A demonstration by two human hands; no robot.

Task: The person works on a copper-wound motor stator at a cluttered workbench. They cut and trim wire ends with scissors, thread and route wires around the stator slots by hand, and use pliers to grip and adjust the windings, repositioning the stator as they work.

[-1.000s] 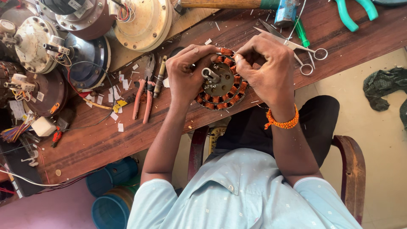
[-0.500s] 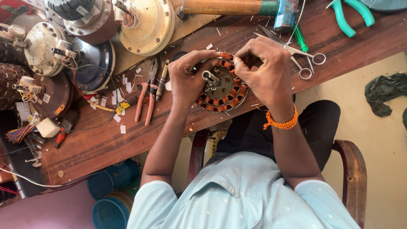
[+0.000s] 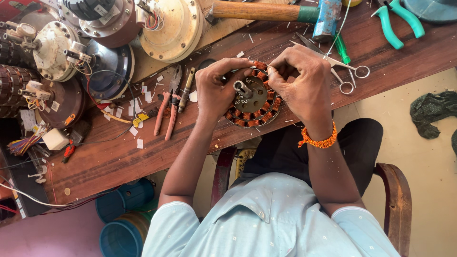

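Observation:
A round motor stator (image 3: 253, 105) with copper windings and a metal centre shaft lies at the front edge of the wooden workbench (image 3: 119, 162). My left hand (image 3: 216, 90) grips its left side, thumb and fingers curled over the rim. My right hand (image 3: 302, 85), with an orange bead bracelet at the wrist, covers its right side, and its fingertips pinch at the top windings, close to the left fingertips. Whether a wire is held between them is hidden.
Red-handled pliers (image 3: 166, 114) and a slim tool (image 3: 185, 88) lie left of the stator, scissors (image 3: 345, 74), a green screwdriver (image 3: 342, 50) and teal pliers (image 3: 400, 21) to the right. A hammer (image 3: 266, 10) lies behind. Fan motor housings (image 3: 171, 26) crowd the left. Blue buckets (image 3: 121, 223) stand below.
Both hands stay on the stator; the right fingertips have shifted slightly along the top windings. The view has drifted a little.

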